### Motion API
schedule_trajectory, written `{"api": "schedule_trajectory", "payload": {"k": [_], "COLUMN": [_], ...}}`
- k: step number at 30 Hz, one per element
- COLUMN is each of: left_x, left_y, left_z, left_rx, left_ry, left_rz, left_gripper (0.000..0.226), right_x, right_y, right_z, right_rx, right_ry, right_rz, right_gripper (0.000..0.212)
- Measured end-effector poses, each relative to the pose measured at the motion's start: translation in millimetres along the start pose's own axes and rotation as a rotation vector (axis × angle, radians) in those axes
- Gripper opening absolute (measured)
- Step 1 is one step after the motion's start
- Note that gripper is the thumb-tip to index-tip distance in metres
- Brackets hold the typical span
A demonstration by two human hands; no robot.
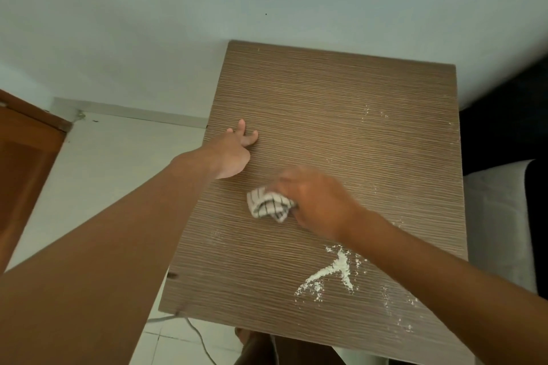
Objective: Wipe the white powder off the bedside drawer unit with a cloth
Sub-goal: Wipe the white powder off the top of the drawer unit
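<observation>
The brown wood-grain top of the bedside drawer unit (341, 104) fills the middle of the view. My right hand (314, 201) grips a bunched white cloth with dark stripes (268, 205) and holds it down on the middle of the top; the hand is blurred. My left hand (234, 151) rests flat near the left edge, fingers spread. A thick streak of white powder (332, 271) lies near the front right, beside my right forearm. Thinner specks of powder (366, 112) dot the right side and the front right corner.
A pale wall (207, 9) stands behind the unit. White floor tiles (112, 163) lie to the left, with a brown wooden door (23, 163) at the far left. A dark bed edge with grey fabric (501, 216) borders the right side. A white cable (195, 332) runs on the floor in front.
</observation>
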State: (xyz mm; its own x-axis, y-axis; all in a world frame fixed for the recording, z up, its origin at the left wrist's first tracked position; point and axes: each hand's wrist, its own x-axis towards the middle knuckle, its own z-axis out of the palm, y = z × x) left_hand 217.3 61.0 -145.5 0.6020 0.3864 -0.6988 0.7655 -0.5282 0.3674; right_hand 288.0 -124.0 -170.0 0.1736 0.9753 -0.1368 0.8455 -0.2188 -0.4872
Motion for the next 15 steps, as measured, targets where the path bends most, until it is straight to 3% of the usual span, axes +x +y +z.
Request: {"api": "schedule_trajectory", "payload": {"k": [3,5,8,10,13,15], "left_x": [-1,-3,-5,-9,-14,-17], "left_y": [0,-1,-3,-4,-6,-6], "left_z": [0,0,0,1,2,2], "left_rx": [-0.027,-0.042,-0.054,-0.067,-0.07,-0.074], "left_ry": [-0.013,-0.017,-0.024,-0.023,-0.028,-0.032], "left_rz": [0.0,0.009,0.022,0.032,0.054,0.057], "left_gripper": [0.077,0.077,0.074,0.074,0.072,0.07], "right_x": [-44,-64,-71,-68,-61,-55], "right_y": [-15,-20,-28,-29,-34,-39], "right_z": [3,0,-15,-18,-20,-21], "right_rx": [0.089,0.311,0.972,1.271,1.648,1.712], "right_ry": [-0.226,-0.307,-0.18,-0.109,-0.086,-0.069], "right_rz": [-0.016,0.122,0.494,0.659,0.759,0.738], "right_gripper": [0.042,0.036,0.031,0.042,0.044,0.049]}}
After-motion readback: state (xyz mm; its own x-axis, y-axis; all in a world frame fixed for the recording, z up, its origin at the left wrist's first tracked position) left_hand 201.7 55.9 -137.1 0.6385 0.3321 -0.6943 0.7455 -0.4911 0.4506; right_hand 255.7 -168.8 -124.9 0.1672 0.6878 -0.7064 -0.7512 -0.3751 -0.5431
